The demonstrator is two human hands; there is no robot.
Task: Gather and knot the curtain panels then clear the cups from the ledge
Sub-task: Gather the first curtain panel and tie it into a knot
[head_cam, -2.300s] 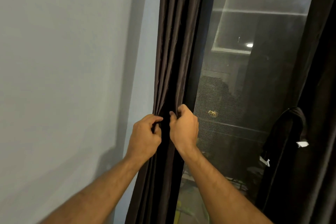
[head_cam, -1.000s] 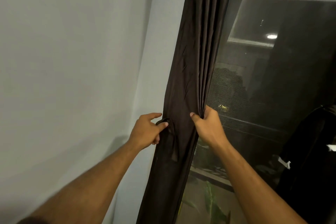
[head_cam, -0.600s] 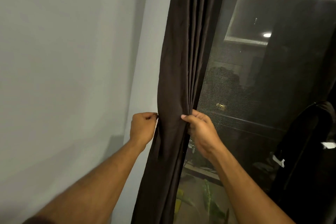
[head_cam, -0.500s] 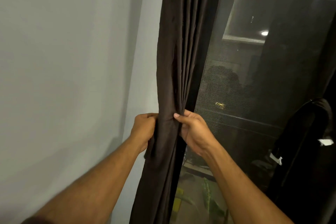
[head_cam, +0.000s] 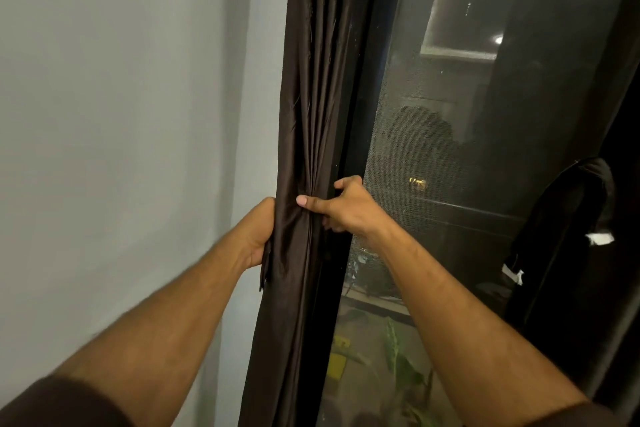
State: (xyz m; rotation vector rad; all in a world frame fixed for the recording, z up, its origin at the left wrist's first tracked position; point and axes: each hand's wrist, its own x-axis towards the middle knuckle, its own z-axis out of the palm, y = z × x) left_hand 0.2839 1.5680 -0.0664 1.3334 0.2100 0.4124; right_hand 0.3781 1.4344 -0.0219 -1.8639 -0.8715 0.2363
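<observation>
1. While the left curtain panel [head_cam: 311, 149] hangs beside the wall [head_cam: 121, 114], it is clasped by the left hand [head_cam: 258, 236] and pinched by the right hand [head_cam: 346, 208].
2. Pleats are best kept bunched tightly before knotting.

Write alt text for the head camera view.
Two bare hands bunch a dark brown curtain panel beside a pale wall: the left hand grips its wall-side edge, the right hand its window side. The dark window reflects a ceiling light.

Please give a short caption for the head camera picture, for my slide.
Left hand and right hand bunch the dark curtain beside the window.
</observation>
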